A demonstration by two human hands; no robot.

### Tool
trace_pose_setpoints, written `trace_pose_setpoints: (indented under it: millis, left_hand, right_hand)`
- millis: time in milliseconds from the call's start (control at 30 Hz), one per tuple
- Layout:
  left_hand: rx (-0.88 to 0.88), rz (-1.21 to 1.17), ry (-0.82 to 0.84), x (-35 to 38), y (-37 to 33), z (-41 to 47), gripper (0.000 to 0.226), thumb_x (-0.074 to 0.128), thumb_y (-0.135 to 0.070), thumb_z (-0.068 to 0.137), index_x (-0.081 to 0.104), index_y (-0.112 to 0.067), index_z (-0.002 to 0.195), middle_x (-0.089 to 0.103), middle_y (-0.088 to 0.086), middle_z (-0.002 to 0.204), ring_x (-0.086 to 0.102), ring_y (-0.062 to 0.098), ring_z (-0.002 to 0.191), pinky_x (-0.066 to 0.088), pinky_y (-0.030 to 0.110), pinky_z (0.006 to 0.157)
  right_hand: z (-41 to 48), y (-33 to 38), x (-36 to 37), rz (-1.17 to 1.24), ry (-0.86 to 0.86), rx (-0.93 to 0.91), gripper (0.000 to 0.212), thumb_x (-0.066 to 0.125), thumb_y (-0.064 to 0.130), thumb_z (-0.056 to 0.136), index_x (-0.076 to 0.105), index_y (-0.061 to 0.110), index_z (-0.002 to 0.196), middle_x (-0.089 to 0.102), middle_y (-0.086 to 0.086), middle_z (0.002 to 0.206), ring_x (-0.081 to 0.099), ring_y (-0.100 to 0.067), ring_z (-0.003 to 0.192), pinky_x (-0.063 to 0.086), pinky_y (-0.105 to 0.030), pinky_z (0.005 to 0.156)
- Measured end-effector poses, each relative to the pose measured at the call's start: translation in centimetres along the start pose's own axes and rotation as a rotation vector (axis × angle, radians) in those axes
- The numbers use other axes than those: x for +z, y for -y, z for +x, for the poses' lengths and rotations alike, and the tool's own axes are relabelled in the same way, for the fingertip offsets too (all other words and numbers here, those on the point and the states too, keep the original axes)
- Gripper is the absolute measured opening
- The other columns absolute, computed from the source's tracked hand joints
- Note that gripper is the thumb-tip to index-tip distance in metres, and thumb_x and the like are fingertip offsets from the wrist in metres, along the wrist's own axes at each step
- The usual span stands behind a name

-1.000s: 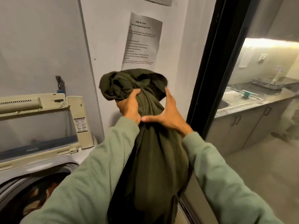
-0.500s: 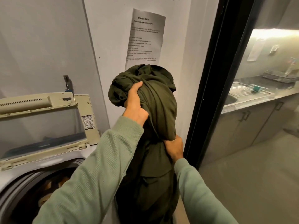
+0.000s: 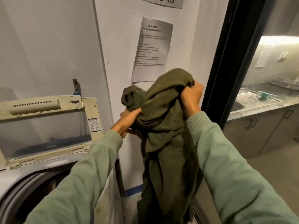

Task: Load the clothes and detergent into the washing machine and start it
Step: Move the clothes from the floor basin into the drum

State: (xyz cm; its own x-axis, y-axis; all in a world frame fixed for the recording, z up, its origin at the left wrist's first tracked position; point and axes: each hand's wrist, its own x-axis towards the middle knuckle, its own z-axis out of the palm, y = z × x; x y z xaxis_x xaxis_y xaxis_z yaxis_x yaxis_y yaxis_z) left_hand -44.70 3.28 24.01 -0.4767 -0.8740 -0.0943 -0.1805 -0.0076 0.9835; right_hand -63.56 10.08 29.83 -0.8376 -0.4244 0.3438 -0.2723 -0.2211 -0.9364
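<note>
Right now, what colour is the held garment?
The garment is plain dark olive green; head view shows it.

place: home laundry nook | signs: top-load washer, kitchen sink and cabinets alongside

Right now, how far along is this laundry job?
Done: the washing machine has its lid open, and something brownish seems to lie in the drum. In hand: the left hand and right hand grip a dark green garment, held up right of the machine. Left: drop it in, add detergent (none in view), shut the lid, start.
</note>
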Motion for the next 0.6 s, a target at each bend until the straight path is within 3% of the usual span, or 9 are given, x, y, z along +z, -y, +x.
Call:
trace_pose_setpoints:
  millis: [67, 133, 233, 300, 367, 467, 533, 600]
  left_hand:
    - [0.174, -0.034, 0.084, 0.9, -1.2, 0.0, 0.083, 0.063, -0.064, 0.069, 0.034, -0.035, 0.141, 0.05, 0.001, 0.138, 0.057, 0.026, 0.115, 0.054, 0.054, 0.089]
    - [0.294, -0.121, 0.229, 0.6, -2.4, 0.0, 0.095, 0.068, -0.064, 0.072, 0.012, -0.047, 0.147, 0.041, -0.008, 0.147, 0.051, 0.02, 0.124, 0.053, 0.051, 0.09]
    - [0.327, -0.028, 0.362, -0.1, -3.0, -0.1, 0.129, 0.078, -0.07, 0.052, -0.006, -0.05, 0.147, 0.032, -0.019, 0.148, 0.046, 0.012, 0.128, 0.053, 0.042, 0.094]
    - [0.32, 0.146, 0.27, 1.1, -3.5, -0.3, 0.147, 0.083, -0.071, 0.04, -0.012, -0.043, 0.149, 0.02, -0.01, 0.157, 0.032, 0.019, 0.14, 0.038, 0.048, 0.11]
    - [0.339, 0.193, 0.077, 2.6, -3.9, -0.3, 0.149, 0.084, -0.067, 0.037, -0.009, -0.036, 0.15, 0.018, 0.003, 0.158, 0.028, 0.025, 0.142, 0.031, 0.05, 0.114]
    - [0.397, 0.159, -0.164, 3.7, -4.5, -0.1, 0.121, 0.077, -0.058, 0.047, 0.009, -0.032, 0.144, 0.044, 0.009, 0.141, 0.049, 0.031, 0.125, 0.042, 0.05, 0.106]
    - [0.368, 0.24, -0.257, 4.2, -4.7, 0.2, 0.107, 0.071, -0.055, 0.053, 0.012, -0.033, 0.14, 0.052, 0.01, 0.131, 0.055, 0.035, 0.115, 0.045, 0.052, 0.1]
    - [0.362, 0.229, -0.255, 4.6, -4.8, 0.6, 0.11, 0.071, -0.054, 0.054, 0.008, -0.034, 0.142, 0.052, 0.01, 0.132, 0.054, 0.036, 0.116, 0.044, 0.053, 0.101]
  right_hand:
    - [-0.5, 1.5, 1.1, 0.034, -0.018, 0.054, 0.022, 0.053, 0.008, 0.081, 0.053, 0.019, 0.063, 0.058, 0.002, 0.067, 0.051, -0.012, 0.061, 0.044, -0.028, 0.063]
    - [-0.7, 2.3, 1.6, 0.058, -0.017, 0.095, 0.022, 0.053, 0.012, 0.084, 0.052, 0.02, 0.063, 0.059, 0.003, 0.068, 0.053, -0.015, 0.063, 0.047, -0.031, 0.066]
    - [-0.7, 3.5, 1.8, 0.088, 0.067, 0.133, 0.024, 0.051, 0.011, 0.088, 0.053, 0.022, 0.068, 0.059, 0.001, 0.072, 0.057, -0.021, 0.073, 0.051, -0.036, 0.074]
    - [-0.6, 4.5, 1.9, 0.103, 0.209, 0.158, 0.022, 0.049, 0.009, 0.091, 0.057, 0.018, 0.073, 0.059, -0.003, 0.074, 0.058, -0.024, 0.078, 0.049, -0.029, 0.073]
    - [-0.8, 5.3, 2.1, 0.075, 0.325, 0.18, 0.021, 0.042, 0.01, 0.097, 0.062, 0.007, 0.092, 0.062, -0.009, 0.083, 0.061, -0.026, 0.081, 0.045, -0.017, 0.064]
    - [-1.1, 6.1, 2.3, -0.035, 0.421, 0.183, 0.036, 0.044, 0.014, 0.096, 0.051, 0.001, 0.129, 0.063, -0.006, 0.093, 0.063, -0.017, 0.084, 0.051, -0.022, 0.063]
    - [-1.0, 6.2, 2.2, -0.077, 0.442, 0.201, 0.041, 0.041, 0.014, 0.092, 0.053, 0.003, 0.13, 0.066, -0.01, 0.104, 0.066, -0.024, 0.093, 0.059, -0.035, 0.079]
    - [-0.9, 6.4, 1.9, -0.086, 0.451, 0.238, 0.04, 0.036, 0.012, 0.089, 0.059, 0.004, 0.121, 0.068, -0.014, 0.103, 0.067, -0.028, 0.094, 0.058, -0.04, 0.086]
